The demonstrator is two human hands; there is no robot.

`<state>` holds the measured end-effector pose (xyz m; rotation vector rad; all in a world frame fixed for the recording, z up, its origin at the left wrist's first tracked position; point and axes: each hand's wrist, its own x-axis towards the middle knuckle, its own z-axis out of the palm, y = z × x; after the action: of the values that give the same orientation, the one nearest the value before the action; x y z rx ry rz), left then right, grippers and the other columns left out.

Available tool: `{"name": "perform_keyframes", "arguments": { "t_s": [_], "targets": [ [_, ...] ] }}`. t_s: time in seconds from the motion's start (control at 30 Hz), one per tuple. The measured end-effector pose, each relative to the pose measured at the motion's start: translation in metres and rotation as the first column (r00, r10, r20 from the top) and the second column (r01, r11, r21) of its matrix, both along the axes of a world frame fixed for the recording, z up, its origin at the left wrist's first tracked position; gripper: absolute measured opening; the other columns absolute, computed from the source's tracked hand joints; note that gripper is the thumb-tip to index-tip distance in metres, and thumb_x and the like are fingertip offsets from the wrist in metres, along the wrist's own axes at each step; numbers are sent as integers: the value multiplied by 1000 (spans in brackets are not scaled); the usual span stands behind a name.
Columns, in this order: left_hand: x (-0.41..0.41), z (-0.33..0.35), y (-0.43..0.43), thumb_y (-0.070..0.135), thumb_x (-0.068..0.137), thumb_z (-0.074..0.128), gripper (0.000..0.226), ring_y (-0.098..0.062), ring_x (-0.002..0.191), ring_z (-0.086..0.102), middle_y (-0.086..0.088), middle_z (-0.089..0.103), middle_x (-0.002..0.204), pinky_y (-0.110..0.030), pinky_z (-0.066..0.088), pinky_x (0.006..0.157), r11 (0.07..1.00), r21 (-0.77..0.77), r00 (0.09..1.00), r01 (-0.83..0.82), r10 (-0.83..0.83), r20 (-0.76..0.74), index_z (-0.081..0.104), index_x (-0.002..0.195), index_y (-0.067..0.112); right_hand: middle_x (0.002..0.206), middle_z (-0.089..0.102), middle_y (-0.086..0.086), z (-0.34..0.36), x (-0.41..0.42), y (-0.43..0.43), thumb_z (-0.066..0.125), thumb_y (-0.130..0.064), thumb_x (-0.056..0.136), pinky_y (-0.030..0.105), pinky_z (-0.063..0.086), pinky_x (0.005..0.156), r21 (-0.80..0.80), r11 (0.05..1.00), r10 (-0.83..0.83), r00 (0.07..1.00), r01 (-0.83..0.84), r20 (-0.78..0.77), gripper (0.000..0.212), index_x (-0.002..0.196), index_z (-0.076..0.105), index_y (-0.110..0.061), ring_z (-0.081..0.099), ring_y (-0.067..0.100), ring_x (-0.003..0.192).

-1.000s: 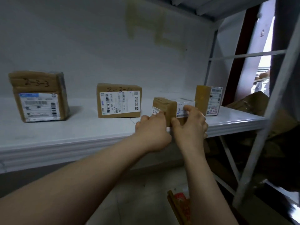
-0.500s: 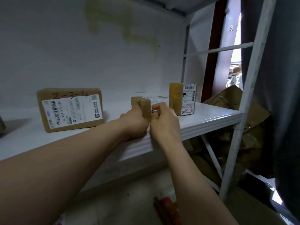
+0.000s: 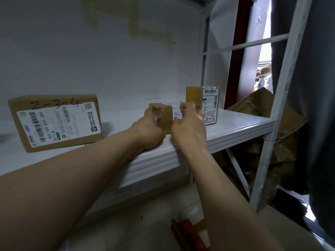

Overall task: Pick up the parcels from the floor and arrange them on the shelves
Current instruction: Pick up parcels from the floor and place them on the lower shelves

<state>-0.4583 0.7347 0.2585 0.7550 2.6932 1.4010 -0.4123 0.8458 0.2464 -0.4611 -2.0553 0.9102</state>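
So right now both hands are on the small cardboard parcel (image 3: 164, 118), which sits near the front edge of the white metal shelf (image 3: 235, 127), a bit right of frame centre. Left hand (image 3: 147, 132) is wrapped round the taped left end, fingers curled against it. Right hand (image 3: 189, 126) is pinching the label face on the right side, thumb low and fingers over the top edge, covering part of the handwritten "2-3".

The relation that matters, I reckon: the parcel's long axis runs left to right along the shelf, and the hands grip its two ends, so it lies dead between them, neither hand clearly nearer. Just beside it on the right, behind my right hand's fingers, stands the upright parcel with the red-boxed mark (image 3: 204, 105); I can't tell if the two boxes touch. Well apart on the left is the parcel marked 2-3-4 (image 3: 54, 122).

My guess is the next bit is only squaring it up and letting go. Any shove rightward risks bumping the upright one. More stuff waits on the floor, like the red-taped item (image 3: 190, 232) at the bottom of frame.
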Motion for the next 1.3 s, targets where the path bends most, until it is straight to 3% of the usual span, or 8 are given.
{"name": "perform_keyframes", "arguments": {
  "t_s": [0.2, 0.37, 0.47, 0.7, 0.8, 0.97, 1.13, 1.3],
  "targets": [
    [-4, -2, 3, 10, 85, 55, 46, -27, 109, 57, -5, 61, 122, -43, 49, 100, 996, -93, 997, -10, 3, -74, 48, 125, 30, 130, 50, 5, -7, -9, 3, 61, -14, 93, 26, 41, 69, -9, 999, -41, 999, 41, -1, 42, 131, 48, -26, 51, 14, 87],
    [4, 1, -2, 9, 87, 49, 51, -29, 112, 55, -9, 57, 125, -47, 49, 99, 993, -116, 997, 3, -11, -71, 48, 135, 23, 125, 56, 0, -15, -4, -4, 54, -18, 98, 26, 39, 77, 84, 995, -62, 998, 60, 20, 33, 129, 56, -26, 51, 12, 95],
    [13, 5, -13, 2, 86, 45, 53, -33, 118, 55, -12, 55, 133, -46, 50, 101, 999, 33, 998, -3, 5, -57, 49, 137, 17, 129, 58, 1, -10, 3, -10, 50, -20, 100, 27, 39, 80, 121, 992, -54, 995, 43, 88, 34, 133, 57, -28, 55, 15, 105],
    [56, -1, -67, -8, 86, 46, 49, -13, 119, 55, -1, 63, 126, -22, 44, 97, 983, 183, 918, 5, 68, -392, 62, 125, 16, 113, 65, 0, 4, 8, -39, 53, -14, 95, 31, 50, 69, 133, 988, 53, 973, -84, 222, 38, 125, 63, -35, 59, 16, 87],
    [82, -14, -100, -5, 90, 50, 43, -6, 116, 55, 7, 64, 123, -17, 43, 96, 987, 158, 864, 13, 69, -499, 64, 119, 23, 112, 63, 1, 9, 9, -58, 59, -12, 92, 27, 42, 61, 105, 993, 12, 954, -45, 301, 41, 128, 61, -33, 54, 11, 77],
    [119, -37, -174, -2, 87, 53, 33, -7, 99, 54, 12, 63, 99, -17, 42, 84, 994, 108, 770, -17, 82, -632, 69, 103, 21, 111, 65, -8, -9, 34, -136, 52, -22, 99, 12, 36, 65, -6, 987, 160, 978, -162, -136, 21, 112, 68, -30, 58, 2, 85],
    [152, -100, -288, -3, 77, 55, 24, -17, 81, 56, 5, 66, 82, -34, 47, 70, 994, 35, 780, -104, 103, -618, 71, 83, 13, 76, 58, -15, -69, 80, -253, 55, -7, 92, 11, 42, 66, -57, 927, 234, 689, -371, -686, 14, 93, 67, -15, 54, -4, 70],
    [175, -190, -396, 10, 78, 48, 27, 1, 72, 58, 15, 66, 75, -18, 45, 66, 954, -82, 927, -289, 257, -274, 72, 77, 22, 62, 50, -1, -168, 101, -363, 54, 1, 92, 12, 36, 56, 29, 780, 553, 667, -625, -499, 16, 90, 68, -6, 46, 0, 56]
  ]
}}
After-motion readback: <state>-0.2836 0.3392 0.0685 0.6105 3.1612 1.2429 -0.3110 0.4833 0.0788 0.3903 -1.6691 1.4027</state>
